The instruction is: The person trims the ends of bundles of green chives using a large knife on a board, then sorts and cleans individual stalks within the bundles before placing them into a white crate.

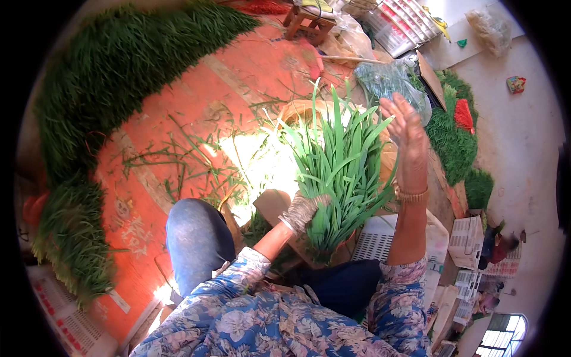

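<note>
A thick bunch of green chives (341, 169), likely garlic chives, stands before me with its leaf tips fanned out and pointing away. My left hand (303, 210), in a pale knitted glove, grips the bunch at its left side, and some of the fingers are hidden among the leaves. Bare and raised, my right hand (408, 129) has its fingers extended beside the leaf tips on the right, holding nothing. A bracelet (411, 195) circles that wrist. Behind the leaves shows the rim of a yellowish plastic bag (296, 107).
Chives are heaped along the left (107, 71) of an orange board (178, 107) strewn with loose leaves. On the right lie more chives (453, 147), a clear plastic bag (383, 82) and white plastic crates (464, 236). A wooden stool (308, 24) stands ahead; people (502, 250) are far right.
</note>
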